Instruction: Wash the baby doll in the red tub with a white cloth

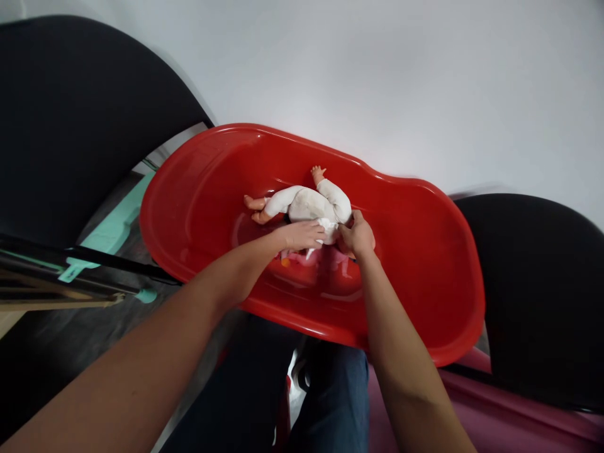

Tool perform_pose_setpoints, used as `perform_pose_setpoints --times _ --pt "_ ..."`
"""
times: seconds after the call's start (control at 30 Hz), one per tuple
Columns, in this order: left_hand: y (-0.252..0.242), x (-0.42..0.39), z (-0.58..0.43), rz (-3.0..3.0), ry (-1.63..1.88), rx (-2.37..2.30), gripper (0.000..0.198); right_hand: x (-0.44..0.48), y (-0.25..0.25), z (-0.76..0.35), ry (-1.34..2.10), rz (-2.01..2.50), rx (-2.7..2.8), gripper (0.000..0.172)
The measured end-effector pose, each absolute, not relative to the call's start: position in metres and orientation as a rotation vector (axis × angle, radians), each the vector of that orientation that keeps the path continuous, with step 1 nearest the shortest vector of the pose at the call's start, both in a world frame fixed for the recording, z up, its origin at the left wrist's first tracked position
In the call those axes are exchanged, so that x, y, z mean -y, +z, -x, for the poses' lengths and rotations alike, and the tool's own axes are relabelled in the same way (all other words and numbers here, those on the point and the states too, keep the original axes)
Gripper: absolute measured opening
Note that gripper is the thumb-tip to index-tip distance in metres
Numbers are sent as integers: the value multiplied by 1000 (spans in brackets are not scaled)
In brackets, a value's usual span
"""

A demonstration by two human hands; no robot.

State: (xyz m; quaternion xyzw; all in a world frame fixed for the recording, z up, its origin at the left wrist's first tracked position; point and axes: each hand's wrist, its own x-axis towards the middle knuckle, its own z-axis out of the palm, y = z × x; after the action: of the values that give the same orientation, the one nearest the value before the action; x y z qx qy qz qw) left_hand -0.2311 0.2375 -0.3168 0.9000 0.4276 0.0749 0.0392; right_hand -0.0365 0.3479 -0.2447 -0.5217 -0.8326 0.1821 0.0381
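A baby doll [309, 204] with a white cloth body lies on its side in a red plastic baby bathtub [189, 189]. Its bare feet point left, and one arm reaches toward the tub's far wall. My left hand [304, 234] rests at the doll's middle, fingers closed over a crumpled white cloth or wipe [326, 230] against the body. At the doll's upper end, my right hand [359, 235] grips it near the neck and shoulder. The doll's head is mostly hidden by that hand. Pink and orange pieces [302, 258] show beneath the doll, too covered to name.
Black rounded chair-like shapes flank the tub, one on the left [70, 113] and one on the right [542, 283]. A mint-green plastic part [111, 223] and wooden bars [61, 296] are at left. Behind stands a white wall [377, 75]; my jeans-clad legs [330, 390] are below.
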Motion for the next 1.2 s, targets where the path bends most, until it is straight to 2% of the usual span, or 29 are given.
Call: perform_pose_setpoints --times 0.2,0.43,0.57,0.7,0.77,1.0,1.13,1.2 --pt "-324 -253 184 -2732 223 -1272 33 -347 -245 37 560 1596 2553 32" --pt "-339 -244 216 -2832 173 -1323 43 -348 -247 37 598 1590 2544 30" --pt "-334 -237 237 -2872 35 -1378 35 -348 -248 35 567 1582 2545 34" --pt "-328 -228 264 -2717 48 -1574 26 -347 -247 36 577 1583 2540 34" --pt "-328 -222 278 -2598 47 -1749 30 -346 -246 36 609 1556 2532 31" --pt "-337 -209 302 -2182 337 -2259 37 -351 -251 33 591 1538 2564 35" --pt "-334 -211 300 -1891 619 -2551 51 -350 -251 34 578 1543 2564 35" --pt "-329 -214 299 -1724 679 -2612 66 -347 -247 35 550 1575 2564 38"
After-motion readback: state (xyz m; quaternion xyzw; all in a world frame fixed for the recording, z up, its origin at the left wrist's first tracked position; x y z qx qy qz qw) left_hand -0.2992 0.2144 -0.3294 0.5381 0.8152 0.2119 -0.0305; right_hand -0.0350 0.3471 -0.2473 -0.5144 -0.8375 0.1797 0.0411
